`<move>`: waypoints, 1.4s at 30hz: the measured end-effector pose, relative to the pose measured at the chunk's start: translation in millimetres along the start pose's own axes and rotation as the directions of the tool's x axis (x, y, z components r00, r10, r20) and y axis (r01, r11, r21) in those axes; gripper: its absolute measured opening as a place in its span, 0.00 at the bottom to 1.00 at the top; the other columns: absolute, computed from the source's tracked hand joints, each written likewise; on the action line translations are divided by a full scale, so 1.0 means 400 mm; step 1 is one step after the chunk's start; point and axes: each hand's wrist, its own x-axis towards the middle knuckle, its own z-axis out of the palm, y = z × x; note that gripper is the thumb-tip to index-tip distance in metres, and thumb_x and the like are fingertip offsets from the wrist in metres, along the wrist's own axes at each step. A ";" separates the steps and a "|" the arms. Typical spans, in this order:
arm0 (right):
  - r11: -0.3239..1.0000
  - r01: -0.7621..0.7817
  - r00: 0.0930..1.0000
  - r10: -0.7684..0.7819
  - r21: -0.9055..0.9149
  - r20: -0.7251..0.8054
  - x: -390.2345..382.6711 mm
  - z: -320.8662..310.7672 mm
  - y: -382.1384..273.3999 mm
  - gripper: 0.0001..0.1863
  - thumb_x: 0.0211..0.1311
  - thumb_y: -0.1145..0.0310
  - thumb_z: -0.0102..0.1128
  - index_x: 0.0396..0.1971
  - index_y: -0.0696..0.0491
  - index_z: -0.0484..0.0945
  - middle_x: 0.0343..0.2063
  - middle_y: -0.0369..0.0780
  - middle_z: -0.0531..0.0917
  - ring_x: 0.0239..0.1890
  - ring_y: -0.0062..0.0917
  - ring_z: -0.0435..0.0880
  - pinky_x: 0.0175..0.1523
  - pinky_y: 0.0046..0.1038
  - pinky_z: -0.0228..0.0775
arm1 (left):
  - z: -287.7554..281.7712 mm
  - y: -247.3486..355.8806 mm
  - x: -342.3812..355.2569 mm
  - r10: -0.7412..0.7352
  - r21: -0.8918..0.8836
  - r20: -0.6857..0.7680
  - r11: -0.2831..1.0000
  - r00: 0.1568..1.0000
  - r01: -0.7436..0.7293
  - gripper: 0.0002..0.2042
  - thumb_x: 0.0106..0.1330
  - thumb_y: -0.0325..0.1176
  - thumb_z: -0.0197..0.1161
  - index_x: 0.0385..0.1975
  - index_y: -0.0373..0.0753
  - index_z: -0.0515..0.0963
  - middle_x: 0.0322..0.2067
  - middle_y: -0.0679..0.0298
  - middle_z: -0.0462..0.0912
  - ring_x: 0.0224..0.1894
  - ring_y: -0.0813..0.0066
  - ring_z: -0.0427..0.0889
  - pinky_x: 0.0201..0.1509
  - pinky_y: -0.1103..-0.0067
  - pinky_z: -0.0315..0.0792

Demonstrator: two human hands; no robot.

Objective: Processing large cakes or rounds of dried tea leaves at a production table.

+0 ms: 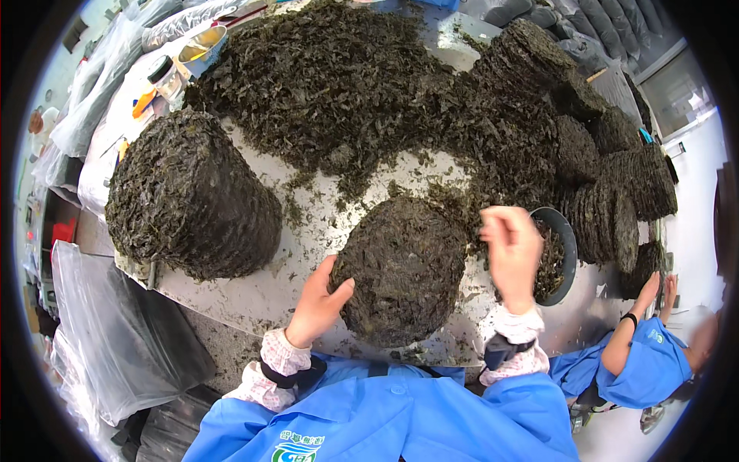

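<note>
In front of me on the table lies a round, flat cake of dried dark seaweed (404, 269). My left hand (317, 304) grips its left edge, thumb on top and fingers along the side. To the right of the cake, my right hand (512, 250) is raised with fingers curled together and slightly blurred. Whatever it may hold is hidden. Beside that hand stands a dark round bowl (571, 258) with loose seaweed bits in it, partly covered by the hand.
A tall stack of seaweed cakes (192, 196) stands at left. Loose seaweed (331, 85) is heaped at the back. More stacked cakes (604, 212) line the right side. A lidded jar (164, 75) stands far left. At lower right, a co-worker in blue (647, 358) touches a stack.
</note>
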 end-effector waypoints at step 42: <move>0.991 0.026 1.000 -0.024 -0.129 0.017 -0.213 0.007 0.021 0.05 0.59 0.81 0.67 0.36 0.58 0.85 0.30 0.42 0.84 0.29 0.30 0.85 0.36 0.26 0.77 | -0.354 0.273 -0.110 0.872 0.982 -0.188 0.170 0.452 0.081 0.29 0.59 0.19 0.45 0.63 0.34 0.75 0.64 0.55 0.76 0.74 0.55 0.63 0.81 0.57 0.41</move>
